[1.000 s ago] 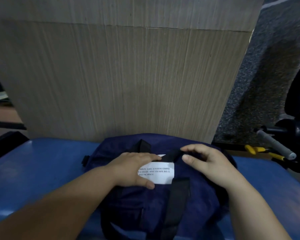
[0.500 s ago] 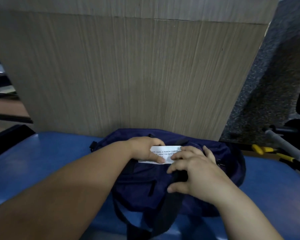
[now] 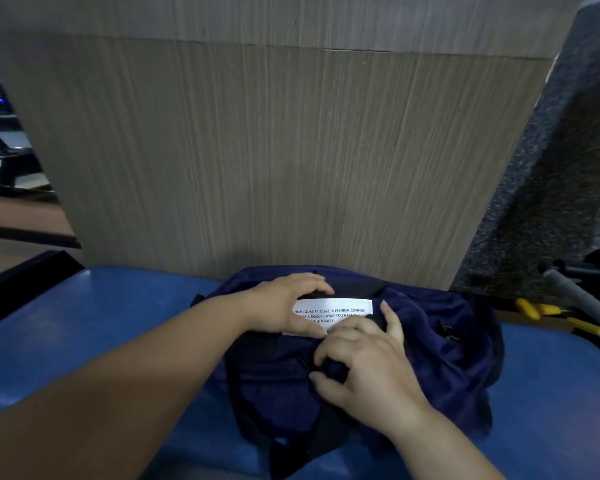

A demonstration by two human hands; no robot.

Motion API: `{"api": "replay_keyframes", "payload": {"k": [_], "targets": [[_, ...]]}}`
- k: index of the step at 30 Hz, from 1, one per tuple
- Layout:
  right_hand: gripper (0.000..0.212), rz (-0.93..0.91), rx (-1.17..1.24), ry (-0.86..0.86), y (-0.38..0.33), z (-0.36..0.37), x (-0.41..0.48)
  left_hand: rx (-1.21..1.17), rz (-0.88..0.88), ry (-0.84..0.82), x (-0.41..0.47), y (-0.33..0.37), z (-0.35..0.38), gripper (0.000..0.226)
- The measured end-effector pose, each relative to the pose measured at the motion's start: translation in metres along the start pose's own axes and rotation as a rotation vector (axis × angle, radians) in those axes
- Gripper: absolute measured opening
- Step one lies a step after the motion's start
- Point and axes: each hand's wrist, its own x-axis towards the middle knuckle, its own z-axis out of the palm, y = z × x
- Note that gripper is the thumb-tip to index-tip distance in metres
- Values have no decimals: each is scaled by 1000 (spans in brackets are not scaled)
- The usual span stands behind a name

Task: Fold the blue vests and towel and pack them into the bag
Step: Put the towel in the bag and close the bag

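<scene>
Surface: blue padded bench
Backdrop: wood-grain panel
Grip: left hand and right hand both clutch navy bag

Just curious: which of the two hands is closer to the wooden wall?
The left hand, at the bag's far edge beside the white label; the right hand sits lower, nearer the person.

A glossy blue padded worktop butts against a tall beige wood-grain panel. Right of the panel are a speckled grey surface, a yellow-handled tool and a grey cylindrical bar.
</scene>
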Motion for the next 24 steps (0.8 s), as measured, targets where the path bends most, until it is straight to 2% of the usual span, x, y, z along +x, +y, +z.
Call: {"api": "replay_keyframes", "payload": {"k": [3,5,8,13,15,20,22,24], "targets": [[20,20,18,39,1,2,3,118,-33,-179,-28,-6,-8,117],[18,51,59,93,5,1,5,235,-55,-216,-37,-14,-4,129],[16,86,107,146,8,0,6,220,-12,-143,-36,-25,4,125],[14,175,122,196,16,-8,13,-29,-1,-71,-29,-18,-8,86],[15,192,123,187,21,-10,13,-60,-11,-84,-26,-15,-12,80],[34,258,140,-13,33,-21,11,-76,-53,-87,-30,-23,-13,94],[47,263,185,33,43,-21,10,27,-107,-58,-34,-28,-12,109],[44,317,213,175,52,-20,10,130,-147,-33,-37,-32,-9,124]]}}
